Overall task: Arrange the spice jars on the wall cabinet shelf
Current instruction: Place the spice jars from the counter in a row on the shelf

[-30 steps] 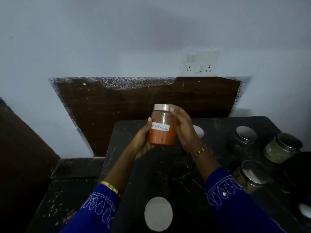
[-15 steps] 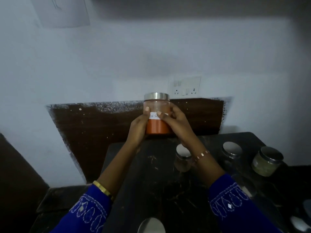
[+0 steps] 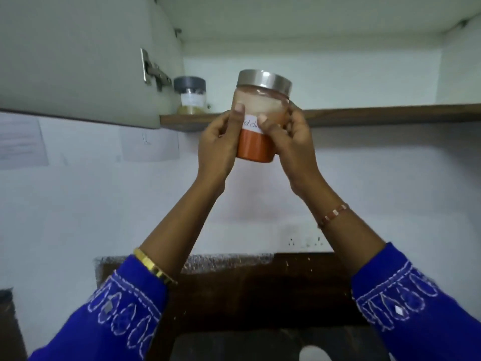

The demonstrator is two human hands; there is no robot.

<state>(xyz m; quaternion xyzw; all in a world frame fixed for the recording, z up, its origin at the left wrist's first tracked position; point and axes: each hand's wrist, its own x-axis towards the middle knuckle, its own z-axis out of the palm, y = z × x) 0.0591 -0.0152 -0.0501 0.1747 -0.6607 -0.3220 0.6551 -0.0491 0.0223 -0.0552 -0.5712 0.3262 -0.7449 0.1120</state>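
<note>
We record both hands raised before the open cabinet, the left hand (image 3: 217,143) and right hand (image 3: 291,138) each curled in a close grip round the red spice jar (image 3: 256,131), held upright apparently just short of the shelf (image 3: 364,114), with a dark-lidded jar (image 3: 190,95) standing there.

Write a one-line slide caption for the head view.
Both hands, left and right, hold an orange-powder spice jar before the wall cabinet shelf, where one jar already stands.
</note>
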